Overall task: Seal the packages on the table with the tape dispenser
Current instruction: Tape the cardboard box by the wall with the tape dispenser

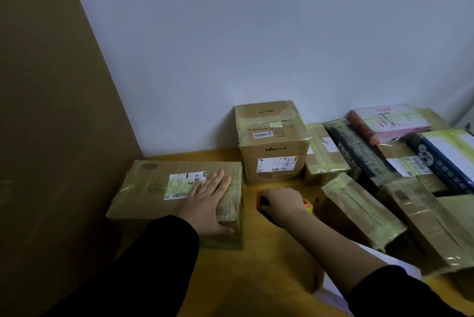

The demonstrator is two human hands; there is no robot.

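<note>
A flat cardboard package (pixel 154 188) with a white label lies at the left of the yellow table (pixel 269 252). My left hand (pixel 213 201) rests flat on its right end, fingers straight, thumb over the near edge. My right hand (pixel 280 202) grips the orange and dark blue tape dispenser (pixel 263 202), which sits on the table just right of that package. Part of the dispenser is hidden under my fingers.
A cube-shaped taped box (pixel 272 144) stands against the wall behind the dispenser. Several taped packages (pixel 384 162) crowd the right side, one long box (pixel 359 211) lying close to my right hand. A brown panel (pixel 51 111) closes off the left.
</note>
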